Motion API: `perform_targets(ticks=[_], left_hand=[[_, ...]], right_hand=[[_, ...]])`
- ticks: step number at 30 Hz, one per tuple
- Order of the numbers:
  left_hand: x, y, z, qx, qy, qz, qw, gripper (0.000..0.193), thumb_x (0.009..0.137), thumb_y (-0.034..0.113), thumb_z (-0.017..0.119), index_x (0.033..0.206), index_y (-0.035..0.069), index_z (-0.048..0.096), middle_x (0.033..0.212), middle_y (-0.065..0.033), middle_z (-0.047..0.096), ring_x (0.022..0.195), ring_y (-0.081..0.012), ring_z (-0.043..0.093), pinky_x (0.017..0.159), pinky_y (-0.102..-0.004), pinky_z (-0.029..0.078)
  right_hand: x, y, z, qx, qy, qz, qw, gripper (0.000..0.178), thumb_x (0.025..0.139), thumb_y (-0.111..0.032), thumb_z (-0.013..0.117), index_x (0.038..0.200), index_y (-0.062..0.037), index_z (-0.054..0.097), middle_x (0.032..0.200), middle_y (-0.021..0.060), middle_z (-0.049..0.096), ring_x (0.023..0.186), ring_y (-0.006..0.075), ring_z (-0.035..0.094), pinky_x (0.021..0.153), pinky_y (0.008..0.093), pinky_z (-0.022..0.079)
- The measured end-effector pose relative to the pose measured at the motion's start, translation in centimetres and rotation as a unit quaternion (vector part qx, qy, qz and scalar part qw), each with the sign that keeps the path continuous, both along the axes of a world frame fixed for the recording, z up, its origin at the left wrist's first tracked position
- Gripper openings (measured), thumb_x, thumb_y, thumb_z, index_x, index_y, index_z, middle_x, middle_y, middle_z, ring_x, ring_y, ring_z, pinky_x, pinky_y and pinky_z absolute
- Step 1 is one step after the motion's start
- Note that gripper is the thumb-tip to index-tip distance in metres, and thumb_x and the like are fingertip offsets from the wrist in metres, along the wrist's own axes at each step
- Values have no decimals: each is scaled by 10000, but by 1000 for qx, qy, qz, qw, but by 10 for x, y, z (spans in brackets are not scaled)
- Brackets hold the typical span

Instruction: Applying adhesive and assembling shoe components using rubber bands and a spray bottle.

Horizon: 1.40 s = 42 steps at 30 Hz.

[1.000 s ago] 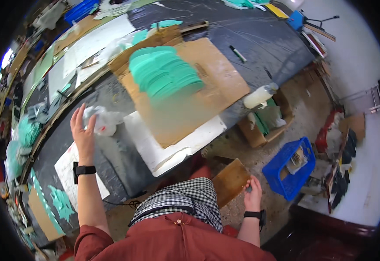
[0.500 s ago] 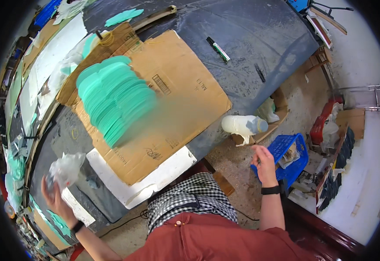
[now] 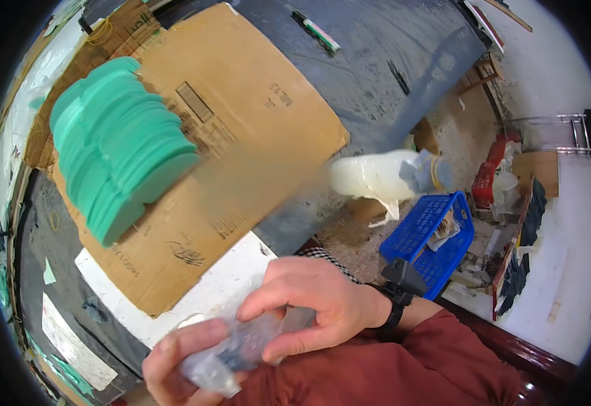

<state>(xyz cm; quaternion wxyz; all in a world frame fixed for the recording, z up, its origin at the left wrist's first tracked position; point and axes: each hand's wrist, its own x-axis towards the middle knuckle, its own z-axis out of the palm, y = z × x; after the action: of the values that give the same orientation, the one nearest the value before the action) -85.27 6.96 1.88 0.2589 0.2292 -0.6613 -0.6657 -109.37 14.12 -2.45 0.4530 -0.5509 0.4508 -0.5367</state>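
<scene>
A crumpled clear plastic bag (image 3: 224,358) is bunched between my two hands, close in front of my body. My left hand (image 3: 177,355) grips it from the left, fingers curled around its side. Thumb and fingers of my right hand (image 3: 312,298) close on its other side from above. What the bag contains, if anything, I cannot make out. Beyond the hands lies a fanned stack of green insole-shaped sheets (image 3: 116,145) on a brown cardboard sheet (image 3: 241,88). A white board (image 3: 129,291) sticks out from under the cardboard, beside my hands.
A white bottle (image 3: 370,174) with whitish drips lies at the table's right edge. Below it stands a blue basket (image 3: 454,254). A marker (image 3: 321,35) and a dark slim object (image 3: 398,78) lie on the dark tabletop (image 3: 377,40). A red crate (image 3: 488,172) is farther right.
My left hand has brought the plastic bag from the table's left side to in front of my body. My right hand has come over from near the bottle and joined it on the bag.
</scene>
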Motion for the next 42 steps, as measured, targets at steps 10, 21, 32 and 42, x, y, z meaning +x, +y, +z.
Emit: perform_targets(ticks=[10,21,32,42], left_hand=[[-110,100,-56,-168,-132,45,976,913,679,-98,761,1500,28,381,1190,-175,698,1118,-273,673,971,-349,501],[-206,207,-84,-335,-76,-69,937,879,645,-128,683,1470,52,439,1259,-176,654,1058,-358,672,879,-400,553],[-248,255,-142,-369,-42,-88,924,849,649,-161,632,1444,98,489,1245,-176,601,1040,-369,652,826,-416,575],[-235,229,-157,-315,-165,-140,924,890,729,42,834,1500,68,390,1501,-140,404,1392,-283,417,1100,-397,417]], right_hand=[[-65,142,-21,33,158,-205,965,371,791,-188,825,1096,-82,644,812,60,584,679,219,569,623,336,458],[-100,257,-37,19,224,-277,934,463,743,-143,808,1136,-36,589,1014,147,623,927,347,627,809,423,520],[-123,303,-81,59,322,-344,880,481,704,-192,791,1086,-13,559,979,170,626,925,372,631,806,451,523],[-173,324,-120,126,306,-468,819,334,779,-244,751,973,-29,585,841,178,632,790,373,646,700,442,518]])
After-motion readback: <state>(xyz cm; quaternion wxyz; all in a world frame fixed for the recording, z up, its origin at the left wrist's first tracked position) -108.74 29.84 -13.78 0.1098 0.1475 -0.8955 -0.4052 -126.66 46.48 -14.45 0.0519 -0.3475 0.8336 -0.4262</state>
